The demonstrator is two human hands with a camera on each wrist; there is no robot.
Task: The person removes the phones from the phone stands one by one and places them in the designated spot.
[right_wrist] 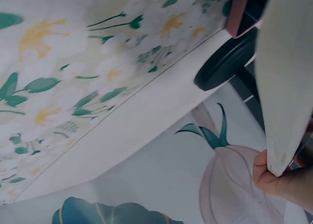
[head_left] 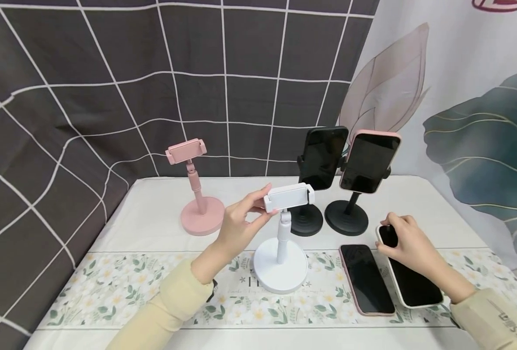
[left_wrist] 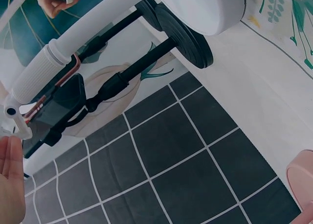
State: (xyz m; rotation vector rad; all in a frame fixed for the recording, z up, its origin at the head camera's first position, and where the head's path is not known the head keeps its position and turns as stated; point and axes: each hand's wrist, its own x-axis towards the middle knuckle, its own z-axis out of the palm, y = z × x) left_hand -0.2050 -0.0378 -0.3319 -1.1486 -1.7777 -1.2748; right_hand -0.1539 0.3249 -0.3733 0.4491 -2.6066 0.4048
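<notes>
My left hand (head_left: 236, 223) pinches the left end of the clamp on a white phone stand (head_left: 282, 243), thumb below and fingers above. The stand's round base sits on the table, its clamp tilted and holding no phone. In the left wrist view the white pole (left_wrist: 80, 35) runs toward my fingers (left_wrist: 11, 165). On the right, my right hand (head_left: 411, 245) grips the upper end of a white-cased phone (head_left: 418, 289), screen up. The right wrist view shows its pale case (right_wrist: 288, 72) edge-on, fingertips at the far corner. A pink-edged phone (head_left: 368, 282) lies just left of it.
A pink phone stand (head_left: 197, 209) with a vacant clamp stands at the back left. Behind the white stand, two black stands hold a black phone (head_left: 323, 156) and a pink-cased phone (head_left: 369, 163). A dark grid-patterned cloth (head_left: 249, 97) hangs behind the table.
</notes>
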